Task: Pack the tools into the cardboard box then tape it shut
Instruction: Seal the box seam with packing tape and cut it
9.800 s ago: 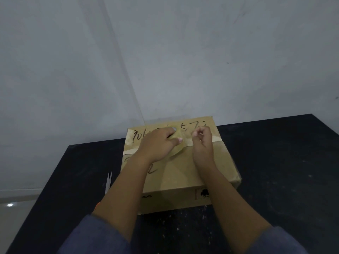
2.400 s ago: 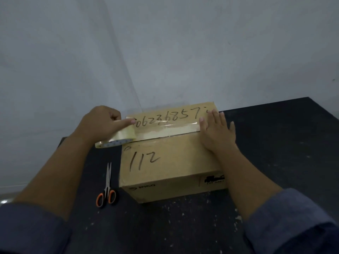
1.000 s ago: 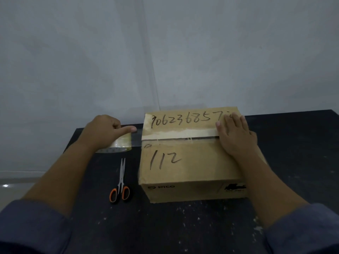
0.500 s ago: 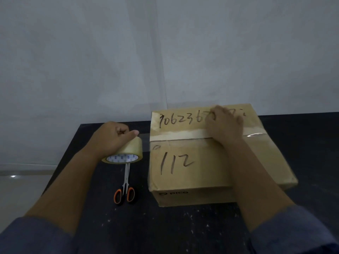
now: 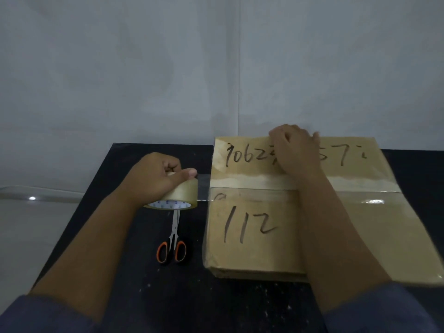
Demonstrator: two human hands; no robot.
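Note:
A closed cardboard box [image 5: 269, 239] with handwritten numbers stands on the black table [image 5: 192, 296]. A strip of clear tape [image 5: 370, 199] runs along its top seam and stretches off the left edge to a tape roll [image 5: 182, 195]. My left hand [image 5: 153, 179] grips that roll just left of the box, thumb on top. My right hand [image 5: 295, 152] rests on the far half of the box top, fingers curled and pressing down, holding nothing. The box's contents are hidden.
Orange-handled scissors [image 5: 171, 246] lie shut on the table just left of the box, blades pointing away, partly under the tape roll. A white wall stands right behind the table. The table's left edge drops to a pale floor [image 5: 36, 236].
My right hand slid left along the box top, from its right end toward the middle. My left hand has pulled the roll left off the box, with tape stretched between.

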